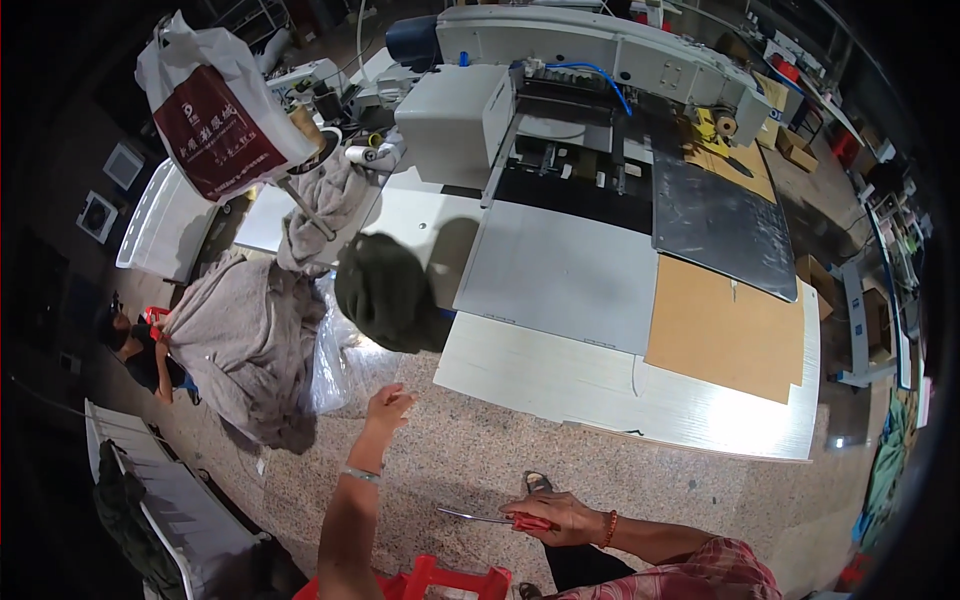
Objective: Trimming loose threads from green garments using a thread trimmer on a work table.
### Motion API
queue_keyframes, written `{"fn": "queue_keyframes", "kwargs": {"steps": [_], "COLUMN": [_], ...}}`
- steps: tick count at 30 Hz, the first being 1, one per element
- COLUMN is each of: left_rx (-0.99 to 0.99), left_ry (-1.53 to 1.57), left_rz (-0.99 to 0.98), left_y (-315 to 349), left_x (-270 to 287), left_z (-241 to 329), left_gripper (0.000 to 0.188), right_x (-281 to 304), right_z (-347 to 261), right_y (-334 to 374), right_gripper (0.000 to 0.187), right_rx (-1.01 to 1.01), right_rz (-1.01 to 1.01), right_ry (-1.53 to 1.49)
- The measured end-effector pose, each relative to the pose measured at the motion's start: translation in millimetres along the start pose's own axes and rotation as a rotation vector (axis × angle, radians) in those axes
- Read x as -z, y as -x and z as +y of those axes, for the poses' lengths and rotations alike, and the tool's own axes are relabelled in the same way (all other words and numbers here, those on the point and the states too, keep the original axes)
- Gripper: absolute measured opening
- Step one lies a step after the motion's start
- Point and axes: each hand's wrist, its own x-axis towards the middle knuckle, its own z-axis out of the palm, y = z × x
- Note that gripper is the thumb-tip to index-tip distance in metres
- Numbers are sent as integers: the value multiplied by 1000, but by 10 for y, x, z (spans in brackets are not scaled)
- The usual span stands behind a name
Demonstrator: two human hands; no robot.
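Nearer the person than the white tabletop [720, 415], the right hand [565, 518] is wrapped round the handle of a red-handled tool [530, 522]; the tool's thin metal shaft points left, toward the left forearm. Left of the tabletop's near corner, the left hand [390, 406] holds nothing, its fingers loosely bent. It is the nearer hand to the dark green bundle [385, 290], which lies beyond its fingertips at the tabletop's left side. The right fingers cover much of the handle, so the tool's exact kind is unclear. Whether the bundle touches the tabletop is hard to tell. The lower edge cuts off a red stool [430, 575], left of the tabletop's middle.
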Motion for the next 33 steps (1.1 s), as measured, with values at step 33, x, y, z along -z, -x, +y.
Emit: {"fn": "queue_keyframes", "kwargs": {"steps": [33], "left_rx": [-605], "left_ry": [540], "left_rz": [21], "left_y": [1595], "left_x": [-423], "left_z": [-2181], "left_gripper": [45], "right_x": [-1494], "right_z": [-164], "right_y": [-1945], "right_gripper": [60], "right_rx": [152], "right_rz": [-407], "right_ry": [-137]}}
